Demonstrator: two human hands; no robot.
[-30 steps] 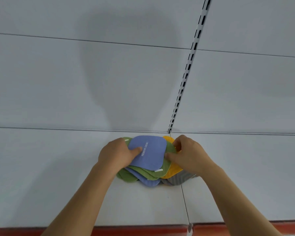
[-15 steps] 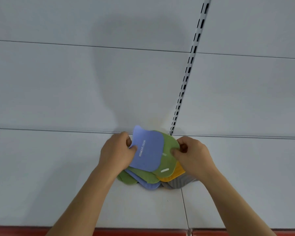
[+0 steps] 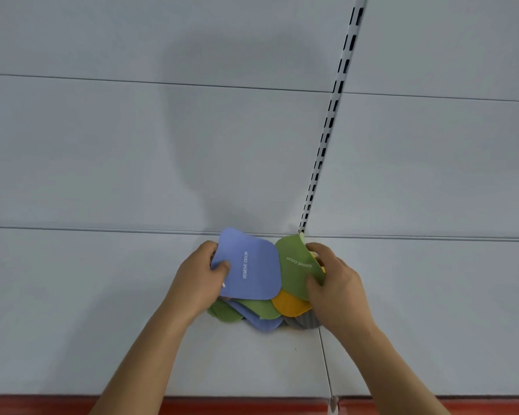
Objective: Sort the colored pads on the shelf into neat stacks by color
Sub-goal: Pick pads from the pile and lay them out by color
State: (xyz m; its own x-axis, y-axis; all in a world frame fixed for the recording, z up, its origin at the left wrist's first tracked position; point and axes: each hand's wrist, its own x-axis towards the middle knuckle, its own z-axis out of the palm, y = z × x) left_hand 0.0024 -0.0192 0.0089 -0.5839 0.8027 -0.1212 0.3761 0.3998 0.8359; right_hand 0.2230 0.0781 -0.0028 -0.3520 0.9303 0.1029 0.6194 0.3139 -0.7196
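My left hand (image 3: pixel 203 275) pinches the thin blue rounded-square fabric pad (image 3: pixel 247 265) at its left edge; my right hand (image 3: pixel 331 277) pinches the matching green pad (image 3: pixel 294 266) by its right edge. Both are lifted just above the mixed pile (image 3: pixel 261 313) on the white shelf (image 3: pixel 102 324). I judge them light, floppy and felt-like, best taken at the edge.

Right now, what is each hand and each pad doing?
Left hand: pinching the blue pad.
Right hand: gripping the green pad.
Blue pad: lifted, tilted.
Green pad: lifted, tilted.
Yellow pad: lying in the pile, partly covered.
Pile of pads: mixed, unsorted.
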